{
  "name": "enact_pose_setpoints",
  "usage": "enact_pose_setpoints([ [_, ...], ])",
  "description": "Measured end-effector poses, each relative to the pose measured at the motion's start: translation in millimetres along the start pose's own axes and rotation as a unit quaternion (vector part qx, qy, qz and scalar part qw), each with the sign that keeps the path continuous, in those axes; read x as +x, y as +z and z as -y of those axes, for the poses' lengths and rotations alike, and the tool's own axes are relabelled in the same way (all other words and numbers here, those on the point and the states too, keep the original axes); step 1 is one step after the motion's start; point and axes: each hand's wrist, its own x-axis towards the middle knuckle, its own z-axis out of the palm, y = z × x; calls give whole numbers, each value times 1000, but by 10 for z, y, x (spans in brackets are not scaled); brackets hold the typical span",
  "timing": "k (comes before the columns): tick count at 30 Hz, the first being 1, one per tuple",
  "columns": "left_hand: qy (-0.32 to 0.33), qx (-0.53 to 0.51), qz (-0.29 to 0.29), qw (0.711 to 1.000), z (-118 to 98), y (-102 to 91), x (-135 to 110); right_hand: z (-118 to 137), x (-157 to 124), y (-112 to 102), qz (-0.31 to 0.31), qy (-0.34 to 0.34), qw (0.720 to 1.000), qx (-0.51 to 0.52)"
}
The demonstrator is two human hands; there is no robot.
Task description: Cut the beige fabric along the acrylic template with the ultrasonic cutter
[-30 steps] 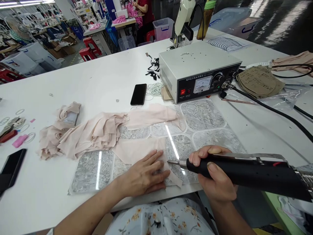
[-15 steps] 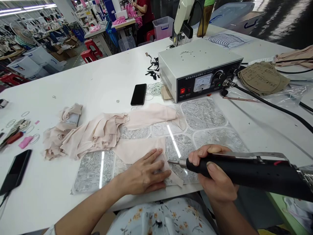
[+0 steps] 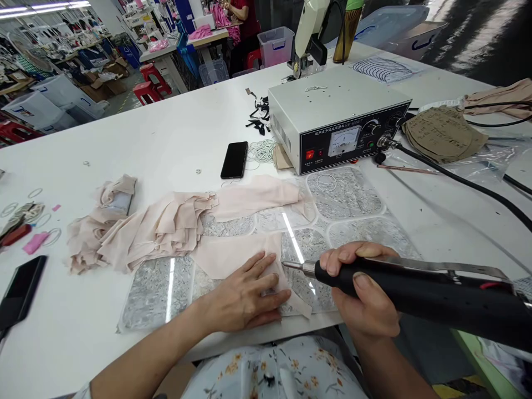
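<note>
My left hand lies flat with fingers spread on a pale pink fabric piece near the table's front edge, pressing it onto a scratched clear cutting plate. My right hand is wrapped round a black hand-held cutting tool. The tool's metal tip sits at the fabric's right edge, just beside my left fingertips. A thick black cable runs from the right side of the table to the grey control box behind.
A heap of pink fabric pieces lies left of the plate. A black phone rests behind it, another dark phone at the left edge. Brown paper patterns lie right. Another person works at a far table.
The tool's tip has risen slightly along the fabric's right edge. My left hand has stayed flat on the fabric.
</note>
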Motion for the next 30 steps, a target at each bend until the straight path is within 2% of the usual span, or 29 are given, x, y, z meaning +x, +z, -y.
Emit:
enact_pose_setpoints([
  [6, -4, -3, -3, 1000, 2, 19, -17, 1, -25, -17, 17, 17, 1000, -2],
  [21, -13, -41, -6, 999, 8, -4, -22, -24, -70, -61, -3, 24, 999, -23],
  [24, -35, -66, -39, 996, 7, 20, -20, -15, -72, -60, -9, 25, 999, -23],
  [30, -92, -53, -149, 983, -70, 163, 81, -15, -82, -67, -13, 22, 999, -23],
])
